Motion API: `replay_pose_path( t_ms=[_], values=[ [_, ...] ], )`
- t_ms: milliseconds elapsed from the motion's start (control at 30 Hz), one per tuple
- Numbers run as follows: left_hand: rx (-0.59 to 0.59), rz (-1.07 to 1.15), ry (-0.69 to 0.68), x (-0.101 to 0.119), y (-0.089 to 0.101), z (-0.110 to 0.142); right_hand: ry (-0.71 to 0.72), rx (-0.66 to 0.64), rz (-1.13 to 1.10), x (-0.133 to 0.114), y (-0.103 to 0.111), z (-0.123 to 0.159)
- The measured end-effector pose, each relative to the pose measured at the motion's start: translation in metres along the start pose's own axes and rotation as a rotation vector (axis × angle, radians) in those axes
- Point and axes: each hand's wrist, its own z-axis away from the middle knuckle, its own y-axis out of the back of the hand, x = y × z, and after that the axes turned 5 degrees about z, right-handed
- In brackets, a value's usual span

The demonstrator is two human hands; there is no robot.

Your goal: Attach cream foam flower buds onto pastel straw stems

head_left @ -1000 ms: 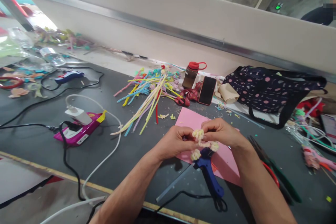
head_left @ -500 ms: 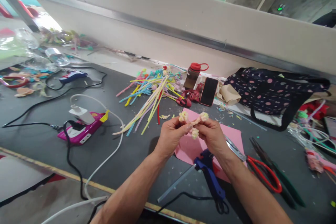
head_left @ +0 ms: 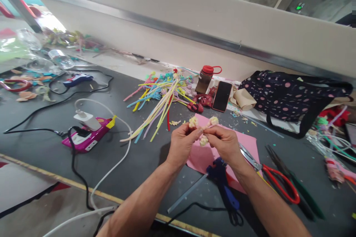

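Between my two hands is a small pipe-cleaner piece (head_left: 204, 140) with pale yellow fluffy tufts on pinkish stems. My left hand (head_left: 180, 142) pinches it from the left, and my right hand (head_left: 226, 143) pinches it from the right; the fingertips nearly meet at its middle. Below them lies a pink sheet (head_left: 200, 159) on the dark table. A blue glue gun (head_left: 222, 183) with a clear glue stick rests partly on that sheet, under my right wrist. Beside my right forearm are red-handled scissors (head_left: 280, 183), their blades partly hidden, and dark green-handled pliers (head_left: 294, 181).
Coloured pipe cleaners (head_left: 158, 103) lie in a heap ahead. Behind stand a red-capped bottle (head_left: 205, 79), a phone (head_left: 222, 96) and a dark patterned bag (head_left: 286, 100). A magenta power strip (head_left: 89, 137) with cables sits at left. A second blue glue gun (head_left: 78, 79) lies beyond it.
My right fingers have moved slightly left and closed in at the middle of the pipe-cleaner piece, covering more of its stems. The tufts have shifted a little left. The table items stay put.
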Motion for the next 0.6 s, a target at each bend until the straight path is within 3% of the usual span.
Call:
replay_pose_path(
  t_ms=[167,333,467,600],
  values=[
    [0.037,0.140,0.105,-0.002,-0.002,-0.001,-0.012,0.007,-0.037,-0.002,-0.002,0.000],
    [0.005,0.309,0.226,-0.003,-0.002,-0.001,-0.159,0.000,-0.344,0.003,-0.013,0.003],
    [-0.056,0.328,0.286,-0.002,-0.003,0.001,-0.202,0.055,-0.488,0.008,-0.016,0.001],
    [-0.064,0.292,0.301,0.001,-0.004,0.002,-0.261,0.031,-0.526,0.010,-0.014,-0.001]
  ],
)
